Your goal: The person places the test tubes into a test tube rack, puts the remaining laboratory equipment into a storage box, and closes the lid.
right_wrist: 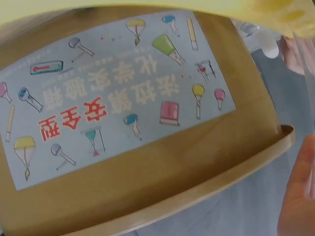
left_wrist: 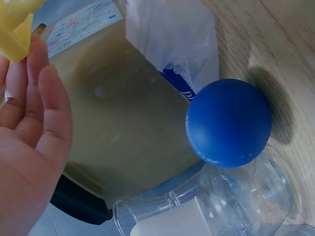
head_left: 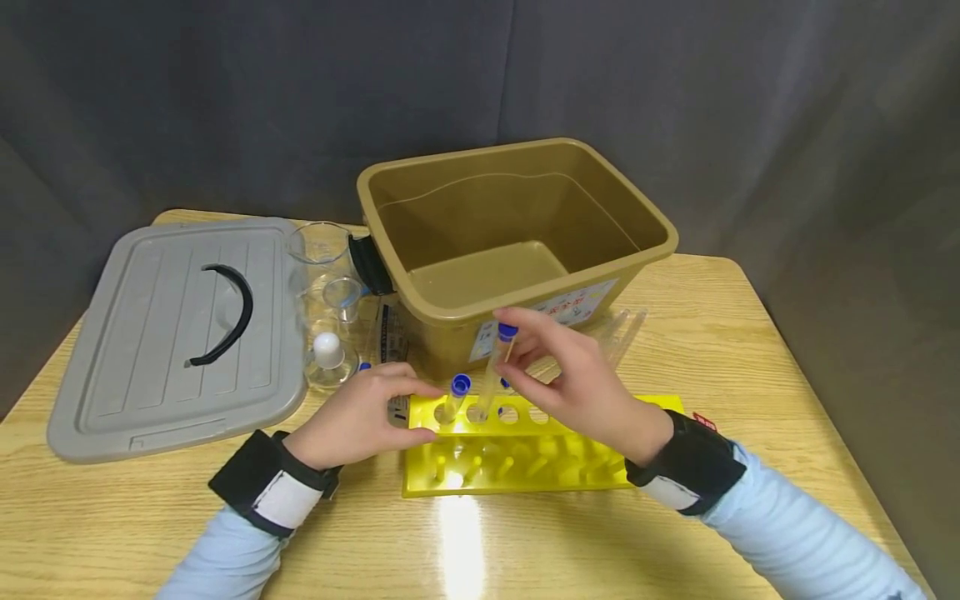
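A yellow test tube rack [head_left: 517, 475] stands on the wooden table in front of the brown bin. My left hand [head_left: 375, 417] grips the rack's left end between thumb and fingers; the left wrist view shows its fingers [left_wrist: 39, 73] against the yellow plastic. In one hole near that end leans a blue-capped test tube [head_left: 455, 398]. With thumb and fingers my right hand [head_left: 573, 379] pinches another blue-capped test tube [head_left: 491, 375] near its cap. This tube is tilted, its lower end at the neighbouring hole. Only part of the right hand shows in the right wrist view.
Behind the rack is the open brown bin [head_left: 427, 312] with a printed label [right_wrist: 118, 98]. A grey lid [head_left: 165, 333] lies at left. Between them stand a clear beaker [head_left: 318, 246] and a white-capped glass vessel [head_left: 327, 352]. Loose glass tubes [head_left: 626, 337] lie right; a blue ball-shaped object [left_wrist: 229, 123] sits beside glassware.
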Demonstrator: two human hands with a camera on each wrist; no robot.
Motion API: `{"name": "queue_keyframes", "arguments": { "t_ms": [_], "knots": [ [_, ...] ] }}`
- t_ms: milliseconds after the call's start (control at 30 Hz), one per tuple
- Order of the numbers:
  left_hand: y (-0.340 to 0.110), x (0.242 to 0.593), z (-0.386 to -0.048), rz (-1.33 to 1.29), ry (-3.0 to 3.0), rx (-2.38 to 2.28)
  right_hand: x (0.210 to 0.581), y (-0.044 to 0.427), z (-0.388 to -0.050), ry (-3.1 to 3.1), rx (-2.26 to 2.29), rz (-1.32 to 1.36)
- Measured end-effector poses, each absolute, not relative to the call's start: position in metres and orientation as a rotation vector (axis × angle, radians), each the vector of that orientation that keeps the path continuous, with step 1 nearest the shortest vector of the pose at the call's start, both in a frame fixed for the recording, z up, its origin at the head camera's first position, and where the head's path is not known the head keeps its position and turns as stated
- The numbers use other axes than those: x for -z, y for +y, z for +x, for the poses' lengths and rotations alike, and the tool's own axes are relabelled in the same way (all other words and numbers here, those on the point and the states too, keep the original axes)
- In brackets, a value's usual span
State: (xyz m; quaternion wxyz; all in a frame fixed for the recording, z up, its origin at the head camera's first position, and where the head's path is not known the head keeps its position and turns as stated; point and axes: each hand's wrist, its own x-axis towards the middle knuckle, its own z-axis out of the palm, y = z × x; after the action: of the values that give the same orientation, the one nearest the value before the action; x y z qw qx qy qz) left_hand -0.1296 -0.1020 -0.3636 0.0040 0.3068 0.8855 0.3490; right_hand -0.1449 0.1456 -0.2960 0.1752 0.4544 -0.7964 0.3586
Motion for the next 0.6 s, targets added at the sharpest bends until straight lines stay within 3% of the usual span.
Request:
{"name": "queue_keyframes", "arguments": {
  "t_ms": [600],
  "knots": [
    [-0.102, 0.362, -0.129, 0.952, 2.763, -1.104, 0.312, 0.144, -0.146, -2.425, -0.739, 1.355]
  ]
}}
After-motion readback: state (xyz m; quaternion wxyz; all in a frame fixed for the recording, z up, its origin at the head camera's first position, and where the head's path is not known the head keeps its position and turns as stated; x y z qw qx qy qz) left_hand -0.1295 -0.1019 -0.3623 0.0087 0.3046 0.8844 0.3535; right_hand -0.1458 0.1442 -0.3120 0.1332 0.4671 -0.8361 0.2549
